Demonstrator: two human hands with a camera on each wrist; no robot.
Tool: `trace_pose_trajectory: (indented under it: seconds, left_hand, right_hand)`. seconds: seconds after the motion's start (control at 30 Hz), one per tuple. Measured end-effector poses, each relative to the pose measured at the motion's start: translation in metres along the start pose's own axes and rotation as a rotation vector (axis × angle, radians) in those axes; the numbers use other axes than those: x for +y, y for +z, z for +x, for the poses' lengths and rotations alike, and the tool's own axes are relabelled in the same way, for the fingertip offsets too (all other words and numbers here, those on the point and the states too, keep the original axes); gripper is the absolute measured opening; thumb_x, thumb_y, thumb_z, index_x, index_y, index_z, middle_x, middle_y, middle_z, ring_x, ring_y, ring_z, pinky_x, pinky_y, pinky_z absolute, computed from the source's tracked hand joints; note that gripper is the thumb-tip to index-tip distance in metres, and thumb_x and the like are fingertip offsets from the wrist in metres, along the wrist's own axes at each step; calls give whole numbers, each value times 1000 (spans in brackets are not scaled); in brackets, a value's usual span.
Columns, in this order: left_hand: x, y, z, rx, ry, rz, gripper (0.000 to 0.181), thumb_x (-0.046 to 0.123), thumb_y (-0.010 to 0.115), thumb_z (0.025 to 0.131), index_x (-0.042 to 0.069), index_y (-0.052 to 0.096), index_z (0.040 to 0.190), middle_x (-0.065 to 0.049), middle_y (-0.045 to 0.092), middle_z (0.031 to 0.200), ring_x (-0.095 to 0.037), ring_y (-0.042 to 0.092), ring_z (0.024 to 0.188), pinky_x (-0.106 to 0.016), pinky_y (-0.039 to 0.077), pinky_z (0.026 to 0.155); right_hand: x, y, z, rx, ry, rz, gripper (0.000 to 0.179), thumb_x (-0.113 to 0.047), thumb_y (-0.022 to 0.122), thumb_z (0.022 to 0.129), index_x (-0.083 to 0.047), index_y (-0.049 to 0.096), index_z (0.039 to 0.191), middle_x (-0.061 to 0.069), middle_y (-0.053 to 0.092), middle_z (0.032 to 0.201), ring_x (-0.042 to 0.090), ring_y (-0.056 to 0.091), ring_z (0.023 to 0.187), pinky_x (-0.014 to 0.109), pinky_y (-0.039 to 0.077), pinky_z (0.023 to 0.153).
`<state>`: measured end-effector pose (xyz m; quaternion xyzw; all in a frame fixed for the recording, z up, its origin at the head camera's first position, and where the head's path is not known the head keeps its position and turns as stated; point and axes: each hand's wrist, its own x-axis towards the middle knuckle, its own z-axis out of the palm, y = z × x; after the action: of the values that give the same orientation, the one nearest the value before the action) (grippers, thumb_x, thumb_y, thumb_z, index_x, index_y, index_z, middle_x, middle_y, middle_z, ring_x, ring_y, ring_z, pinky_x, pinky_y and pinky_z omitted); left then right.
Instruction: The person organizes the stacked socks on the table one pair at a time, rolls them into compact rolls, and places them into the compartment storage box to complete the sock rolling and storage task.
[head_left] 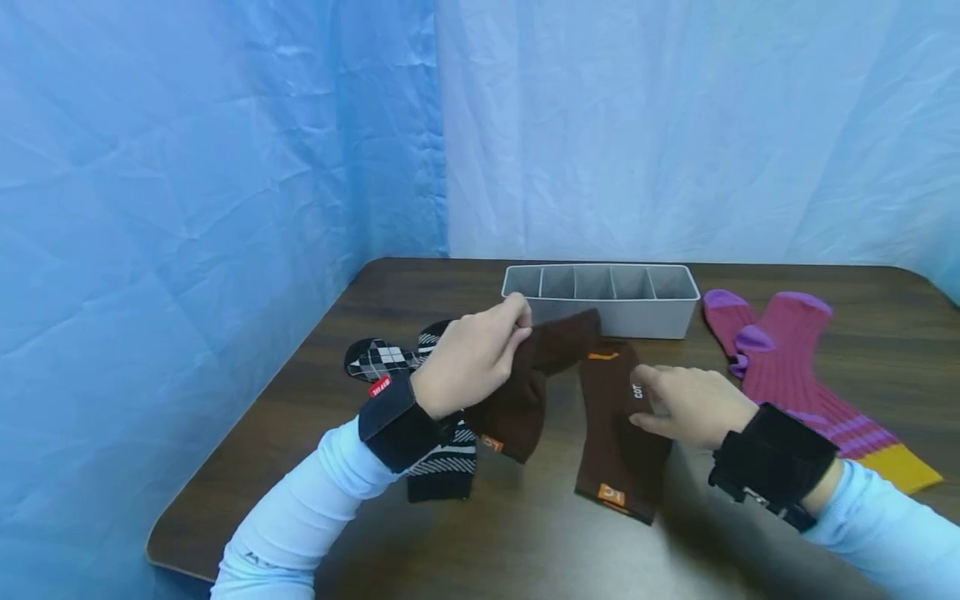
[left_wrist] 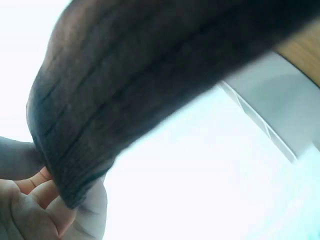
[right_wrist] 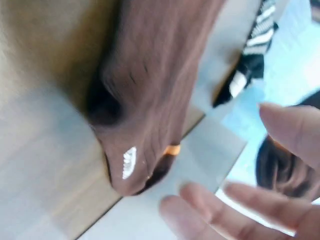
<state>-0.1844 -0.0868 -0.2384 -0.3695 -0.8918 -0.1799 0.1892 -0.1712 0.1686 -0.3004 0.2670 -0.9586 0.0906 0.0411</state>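
My left hand pinches a brown sock between thumb and fingers, holding part of it up; an orange label shows near its cuff. In the left wrist view the dark ribbed fabric stretches away from the pinching fingers. A matching brown sock lies flat on the table, with white lettering and orange marks. Over its right side hovers my right hand, fingers spread and holding nothing. The right wrist view has this sock beside the parted fingers.
Behind the socks stands a grey divided box with several compartments. Black-and-white patterned socks lie at the left, partly under my left hand and wrist. Pink-purple socks with a yellow cuff lie at the right. Blue sheeting hangs behind the table.
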Motion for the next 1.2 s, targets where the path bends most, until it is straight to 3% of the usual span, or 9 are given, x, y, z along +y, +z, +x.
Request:
trace_pose_trajectory:
  seconds: [0.07, 0.2, 0.4, 0.67, 0.77, 0.9, 0.97, 1.07, 1.2]
  left_hand:
    - [8, 4, 0, -29, 38, -20, 4, 13, 45, 87, 9, 45, 89, 3, 48, 66, -5, 40, 49, -16, 30, 43]
    - [18, 12, -1, -86, 102, -42, 4, 13, 43, 88, 10, 45, 88, 4, 46, 62, -3, 39, 49, -15, 29, 43]
    - [25, 24, -3, -147, 148, -28, 9, 13, 48, 86, 12, 46, 95, 5, 54, 66, -2, 38, 45, -14, 28, 41]
    - [31, 38, -10, -258, 155, -130, 31, 23, 63, 76, 12, 49, 100, 2, 59, 85, -4, 53, 64, -10, 39, 56]
    - [42, 47, -17, -412, 198, -197, 37, 19, 65, 74, 12, 49, 106, 1, 58, 98, -4, 56, 80, -9, 41, 67]
    - [58, 58, -34, -709, 303, -327, 48, 18, 64, 75, 13, 44, 119, 2, 52, 113, -2, 51, 95, -7, 37, 80]
    - [60, 60, -42, -782, 367, -305, 52, 20, 63, 77, 14, 42, 123, 4, 49, 118, -1, 47, 100, -8, 34, 85]
    - [54, 57, -52, -768, 418, -182, 53, 24, 64, 76, 18, 41, 124, 5, 47, 118, -3, 44, 103, -10, 34, 87]
    - [36, 53, -62, -712, 414, -52, 54, 23, 68, 71, 19, 42, 119, 4, 47, 115, -5, 45, 100, -11, 38, 79]
  right_hand:
    - [2, -4, 5, 32, 37, 27, 55, -33, 63, 73, -4, 44, 116, 12, 62, 93, 16, 58, 67, 33, 46, 54]
    - [0, -12, 14, 85, 45, 74, 66, -27, 65, 73, -9, 32, 128, 9, 60, 92, 15, 55, 65, 30, 45, 53]
    - [-6, -16, 23, 136, -50, 52, 16, -8, 64, 72, -14, 61, 86, -2, 58, 76, 9, 52, 63, 27, 43, 55]
    - [6, -19, 21, 272, -15, -49, 9, -6, 59, 72, -15, 58, 73, -3, 55, 71, 8, 47, 54, 26, 40, 49]
    - [14, -16, 14, 244, -2, -82, 11, -3, 58, 70, -13, 57, 72, -2, 53, 69, 8, 44, 51, 26, 38, 47]
    - [21, -8, 2, 94, 15, -102, 15, 2, 60, 68, -13, 58, 71, -2, 56, 71, 10, 48, 53, 29, 41, 49]
    - [23, -6, -3, 38, 24, -109, 17, 4, 60, 68, -13, 60, 72, -1, 58, 74, 11, 50, 55, 30, 42, 50]
    - [23, -8, -4, 37, 32, -104, 19, 5, 57, 69, -12, 62, 76, 0, 58, 76, 11, 50, 56, 30, 43, 50]
    - [18, -14, 2, 112, 24, -89, 9, -4, 60, 71, -11, 60, 76, 0, 54, 70, 9, 46, 52, 26, 40, 47]
